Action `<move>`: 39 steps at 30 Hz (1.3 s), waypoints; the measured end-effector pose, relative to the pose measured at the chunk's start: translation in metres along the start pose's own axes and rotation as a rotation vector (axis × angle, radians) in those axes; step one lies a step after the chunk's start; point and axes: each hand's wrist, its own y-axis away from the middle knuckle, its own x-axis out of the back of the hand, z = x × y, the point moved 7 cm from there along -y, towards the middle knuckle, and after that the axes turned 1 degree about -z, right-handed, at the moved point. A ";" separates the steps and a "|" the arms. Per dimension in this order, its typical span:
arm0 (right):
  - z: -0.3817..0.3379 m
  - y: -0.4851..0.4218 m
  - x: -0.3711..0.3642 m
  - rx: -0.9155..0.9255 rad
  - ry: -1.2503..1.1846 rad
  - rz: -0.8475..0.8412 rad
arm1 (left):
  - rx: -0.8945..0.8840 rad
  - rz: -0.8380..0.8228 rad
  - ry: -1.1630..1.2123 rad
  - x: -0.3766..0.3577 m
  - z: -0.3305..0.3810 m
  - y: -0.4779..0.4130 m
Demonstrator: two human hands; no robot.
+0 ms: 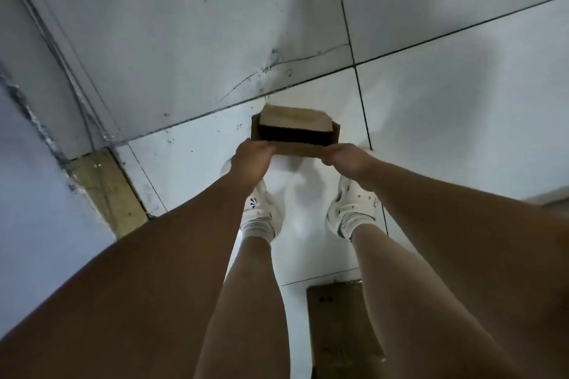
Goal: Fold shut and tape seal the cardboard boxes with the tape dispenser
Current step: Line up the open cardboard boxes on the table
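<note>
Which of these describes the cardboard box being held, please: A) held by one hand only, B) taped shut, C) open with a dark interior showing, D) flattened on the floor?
C: the cardboard box shows its dark inside, and left hand and right hand both grip its near edge.

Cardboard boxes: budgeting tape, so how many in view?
2. One open brown cardboard box, centre, gripped by left hand and right hand; one flat brown cardboard, perhaps a flattened box, partly behind the right leg.
</note>
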 end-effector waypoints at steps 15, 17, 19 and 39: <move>-0.013 0.106 0.070 0.078 -0.197 0.554 | -0.167 0.191 0.142 0.036 0.054 0.101; -0.024 0.129 0.075 0.106 -0.208 0.541 | -0.159 0.200 0.131 0.047 0.061 0.124; -0.033 0.151 0.081 0.128 -0.257 0.545 | -0.167 0.202 0.131 0.057 0.067 0.145; -0.188 0.473 0.117 0.491 -0.499 0.545 | -0.712 0.405 0.089 0.212 0.161 0.444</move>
